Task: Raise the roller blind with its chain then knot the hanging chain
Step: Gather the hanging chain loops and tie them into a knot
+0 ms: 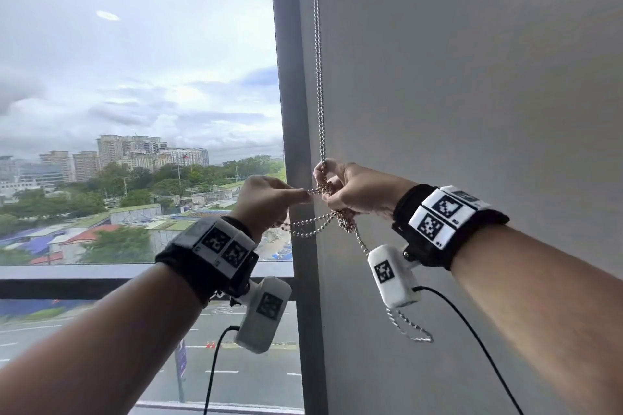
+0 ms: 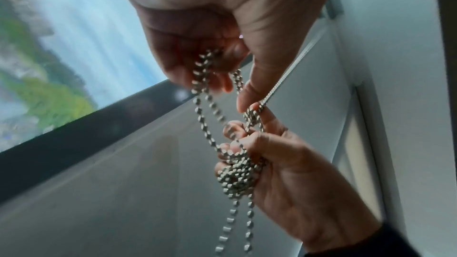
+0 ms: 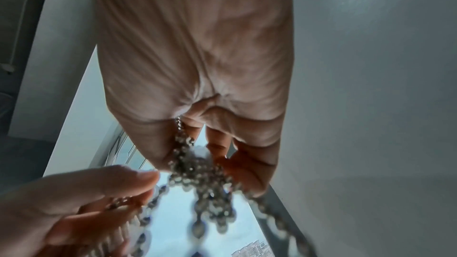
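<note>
The silver bead chain (image 1: pixel 317 44) hangs straight down beside the window post into my right hand (image 1: pixel 328 185). That hand grips a bunched tangle of chain (image 2: pixel 237 175) in its curled fingers, seen close as a cluster of beads (image 3: pixel 197 167). My left hand (image 1: pixel 305 194), just to its left, pinches a strand between thumb and fingers and holds it sideways towards the tangle; its other fingers (image 2: pixel 197 60) curl round the strands. Slack loops (image 1: pixel 313 227) sag between the hands, and the chain's end loop (image 1: pixel 416 332) dangles below the right wrist. The blind itself is out of the head view.
A dark window post (image 1: pixel 293 111) runs vertically behind the hands. A grey wall (image 1: pixel 472 77) fills the right side. Bare glass (image 1: pixel 135 77) shows sky and city, with a sill rail (image 1: pixel 67 271) below. Wrist camera units (image 1: pixel 394 276) and cables hang under both wrists.
</note>
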`<state>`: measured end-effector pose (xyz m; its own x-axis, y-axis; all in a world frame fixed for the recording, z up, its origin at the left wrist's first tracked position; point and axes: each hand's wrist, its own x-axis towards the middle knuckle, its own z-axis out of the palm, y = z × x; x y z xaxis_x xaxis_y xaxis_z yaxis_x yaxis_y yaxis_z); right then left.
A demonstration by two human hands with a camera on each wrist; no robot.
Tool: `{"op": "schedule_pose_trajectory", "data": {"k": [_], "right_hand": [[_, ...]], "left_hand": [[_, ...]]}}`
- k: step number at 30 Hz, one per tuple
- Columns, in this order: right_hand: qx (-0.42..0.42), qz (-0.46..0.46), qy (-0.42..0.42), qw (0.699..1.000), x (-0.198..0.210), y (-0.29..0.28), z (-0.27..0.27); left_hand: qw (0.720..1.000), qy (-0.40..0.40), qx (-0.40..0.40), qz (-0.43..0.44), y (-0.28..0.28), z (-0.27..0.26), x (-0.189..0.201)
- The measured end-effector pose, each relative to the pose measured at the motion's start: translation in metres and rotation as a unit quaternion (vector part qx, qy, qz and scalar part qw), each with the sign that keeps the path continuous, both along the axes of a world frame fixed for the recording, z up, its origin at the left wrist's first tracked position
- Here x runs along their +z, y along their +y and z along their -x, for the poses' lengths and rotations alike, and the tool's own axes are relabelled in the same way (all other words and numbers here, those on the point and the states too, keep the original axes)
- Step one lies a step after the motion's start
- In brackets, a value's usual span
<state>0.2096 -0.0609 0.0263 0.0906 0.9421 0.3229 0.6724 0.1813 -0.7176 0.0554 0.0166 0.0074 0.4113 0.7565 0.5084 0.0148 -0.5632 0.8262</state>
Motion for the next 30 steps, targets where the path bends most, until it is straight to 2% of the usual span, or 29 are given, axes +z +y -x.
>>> {"op": "schedule_pose_trajectory", "data": {"k": [4, 7, 9, 12, 14, 16, 18, 20, 22, 23, 25, 28, 30], "right_hand": [[-0.018, 0.003, -0.001, 1.0, -0.003, -0.002, -0.002], [-0.001, 0.009, 0.024, 1.0, -0.004, -0.003, -0.005], [0.012, 0.016, 0.044, 0.999, -0.005, -0.002, -0.005], [0.013, 0.016, 0.037, 0.999, -0.009, 0.002, -0.003], [-0.001, 0.007, 0.032, 0.999, -0.011, 0.005, -0.003], [-0.003, 0.011, 0.027, 1.0, -0.013, 0.007, -0.006], [0.001, 0.025, 0.006, 1.0, -0.014, 0.007, -0.007], [0.007, 0.032, 0.023, 0.999, -0.016, 0.006, -0.008], [0.007, 0.027, 0.055, 0.998, -0.02, 0.005, -0.009], [0.001, 0.02, 0.054, 0.998, -0.022, 0.004, -0.01], [-0.022, 0.005, 0.026, 0.999, -0.026, 0.004, -0.016], [-0.05, -0.011, -0.019, 0.998, -0.027, 0.006, -0.022], [-0.058, -0.012, -0.036, 0.998, -0.025, 0.006, -0.023]], "left_hand": [[0.99, -0.083, -0.073, 0.093, 0.0, 0.008, -0.002], [0.973, -0.16, -0.118, 0.119, -0.001, 0.011, -0.005], [0.971, -0.168, -0.124, 0.115, 0.001, 0.011, -0.008], [0.997, -0.061, -0.051, 0.013, 0.007, 0.004, -0.01], [0.996, 0.025, 0.007, -0.087, 0.011, 0.0, -0.011], [0.988, 0.062, 0.046, -0.13, 0.014, -0.001, -0.011], [0.99, 0.061, 0.055, -0.117, 0.013, -0.001, -0.011], [0.999, 0.03, 0.001, -0.031, 0.009, -0.002, -0.011], [0.994, 0.0, -0.07, 0.081, 0.005, -0.001, -0.013], [0.992, 0.01, -0.084, 0.095, 0.005, 0.001, -0.015], [0.992, 0.09, -0.078, 0.041, 0.008, 0.004, -0.019], [0.972, 0.222, -0.052, -0.062, 0.011, 0.005, -0.023], [0.968, 0.225, -0.052, -0.096, 0.006, 0.003, -0.023]]}}
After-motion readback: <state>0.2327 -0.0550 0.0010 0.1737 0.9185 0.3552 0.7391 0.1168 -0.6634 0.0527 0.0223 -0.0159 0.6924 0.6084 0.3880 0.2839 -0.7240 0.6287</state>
